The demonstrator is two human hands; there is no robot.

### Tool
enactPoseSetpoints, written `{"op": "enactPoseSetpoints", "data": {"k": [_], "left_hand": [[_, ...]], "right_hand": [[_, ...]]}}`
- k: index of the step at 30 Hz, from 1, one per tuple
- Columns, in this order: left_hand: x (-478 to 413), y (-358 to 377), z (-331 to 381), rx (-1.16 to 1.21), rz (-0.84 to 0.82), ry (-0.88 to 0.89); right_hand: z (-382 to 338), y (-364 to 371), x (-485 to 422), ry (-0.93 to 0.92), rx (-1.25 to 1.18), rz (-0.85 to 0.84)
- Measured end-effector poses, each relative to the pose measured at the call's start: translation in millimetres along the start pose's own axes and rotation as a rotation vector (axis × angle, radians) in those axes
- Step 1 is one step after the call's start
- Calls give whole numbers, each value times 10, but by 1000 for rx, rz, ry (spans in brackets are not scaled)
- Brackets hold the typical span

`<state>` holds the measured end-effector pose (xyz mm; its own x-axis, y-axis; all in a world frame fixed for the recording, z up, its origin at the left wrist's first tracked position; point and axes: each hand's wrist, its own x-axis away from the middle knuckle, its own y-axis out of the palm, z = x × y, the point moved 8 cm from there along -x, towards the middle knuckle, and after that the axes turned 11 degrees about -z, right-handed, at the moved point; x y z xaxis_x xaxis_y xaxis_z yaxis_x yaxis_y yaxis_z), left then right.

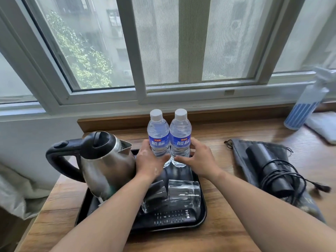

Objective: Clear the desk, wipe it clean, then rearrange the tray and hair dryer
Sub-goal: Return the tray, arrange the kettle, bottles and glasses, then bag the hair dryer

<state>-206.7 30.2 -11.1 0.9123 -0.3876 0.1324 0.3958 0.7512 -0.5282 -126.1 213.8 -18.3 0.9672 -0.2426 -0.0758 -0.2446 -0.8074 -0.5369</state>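
Note:
A black tray (201, 213) lies on the wooden desk (223, 233). It carries a steel kettle (107, 160), two upturned glasses (183, 193), a black remote (171, 216) and two water bottles standing side by side at its far end. My left hand (149, 160) grips the left bottle (158, 135) low down. My right hand (200, 159) curls round the base of the right bottle (181, 135). The black hair dryer (269, 168), its cord wound round it, lies on a grey pouch (241, 160) to the right of the tray.
A blue-striped spray bottle (305, 106) stands at the far right by the window sill, next to a folded white cloth (323, 128). A window runs along the back of the desk. Pale fabric (16, 193) hangs off the desk's left side.

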Motion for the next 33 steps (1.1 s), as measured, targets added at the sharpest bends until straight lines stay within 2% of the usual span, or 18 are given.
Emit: {"op": "enactPoseSetpoints", "data": {"k": [10, 18, 25, 33], "left_hand": [[-9, 0, 11, -4, 8, 56], [-39, 22, 34, -2, 25, 90], [-99, 14, 40, -39, 16, 62], [-98, 4, 35, -53, -3, 52]], "right_hand": [[44, 11, -39, -12, 16, -15], [83, -10, -122, 1, -60, -4], [68, -45, -164, -2, 53, 69], [211, 23, -173, -8, 75, -6]]}}
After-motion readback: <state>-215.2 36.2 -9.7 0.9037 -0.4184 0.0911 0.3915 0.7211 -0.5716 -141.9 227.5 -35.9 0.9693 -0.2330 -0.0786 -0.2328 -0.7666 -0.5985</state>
